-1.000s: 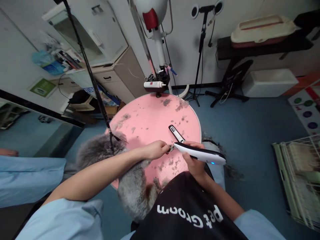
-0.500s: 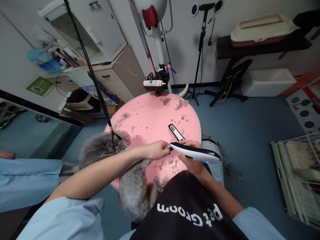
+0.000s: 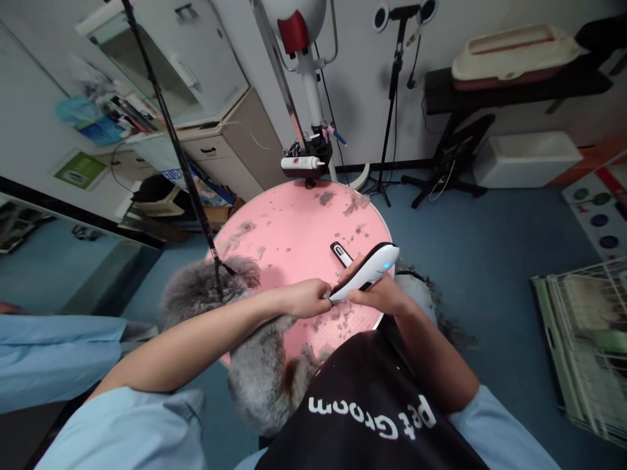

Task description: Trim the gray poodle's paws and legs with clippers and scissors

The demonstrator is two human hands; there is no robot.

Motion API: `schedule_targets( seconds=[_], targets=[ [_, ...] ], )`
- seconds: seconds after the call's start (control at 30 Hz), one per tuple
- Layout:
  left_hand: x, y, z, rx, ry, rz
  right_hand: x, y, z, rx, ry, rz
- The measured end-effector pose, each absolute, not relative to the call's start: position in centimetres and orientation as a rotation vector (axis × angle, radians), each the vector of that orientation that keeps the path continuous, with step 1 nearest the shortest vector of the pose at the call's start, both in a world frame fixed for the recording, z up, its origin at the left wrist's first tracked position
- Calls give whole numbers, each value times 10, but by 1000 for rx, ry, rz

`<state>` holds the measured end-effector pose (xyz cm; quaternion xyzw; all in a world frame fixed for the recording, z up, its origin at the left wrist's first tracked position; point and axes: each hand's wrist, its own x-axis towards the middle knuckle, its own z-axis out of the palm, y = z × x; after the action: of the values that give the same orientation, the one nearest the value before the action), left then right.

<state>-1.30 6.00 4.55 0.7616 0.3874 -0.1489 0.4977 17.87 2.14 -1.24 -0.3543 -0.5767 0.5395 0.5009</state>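
Observation:
A grey, fluffy dog is on the round pink grooming table, partly covered by my left forearm. My left hand is closed around the dog's paw at the end of a leg running under my arm; the paw itself is mostly hidden by my fingers. In my right hand is a white and black hair clipper with a blue light lit. Its cutting head meets the fingertips of my left hand. A second black and white tool, probably another clipper, lies on the table just beyond.
Grey hair tufts litter the table and the floor. A black grooming arm strap comes down to the dog's head. A holder with scissors and a white tube stands at the far edge. Another person's blue sleeve is at the left.
My right hand has turned the clipper: its rear end has swung up and away from me, while the head stays at my left fingertips. My left hand has barely moved.

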Motion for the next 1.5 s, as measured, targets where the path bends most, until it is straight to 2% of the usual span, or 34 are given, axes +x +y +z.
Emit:
schedule_targets(
  seconds=[0.23, 0.4, 0.67, 0.93, 1.13, 1.5],
  targets=[
    [-10, 63, 54, 1766, 1117, -276, 166, -8, -38, -978, -826, 1133],
    [-7, 63, 58, 1694, 1195, -244, 148, -29, -38, -865, -960, 851],
    [-6, 63, 55, 1707, 1209, -182, 132, -33, -38, -961, -1069, 763],
    [-7, 63, 57, 1683, 1210, -190, 133, -27, -47, -893, -975, 836],
    [-8, 64, 54, 1721, 1221, -177, 133, -23, -55, -889, -827, 1061],
    [-6, 65, 51, 1832, 1220, -147, 133, -26, -46, -911, -838, 1006]
  ],
)
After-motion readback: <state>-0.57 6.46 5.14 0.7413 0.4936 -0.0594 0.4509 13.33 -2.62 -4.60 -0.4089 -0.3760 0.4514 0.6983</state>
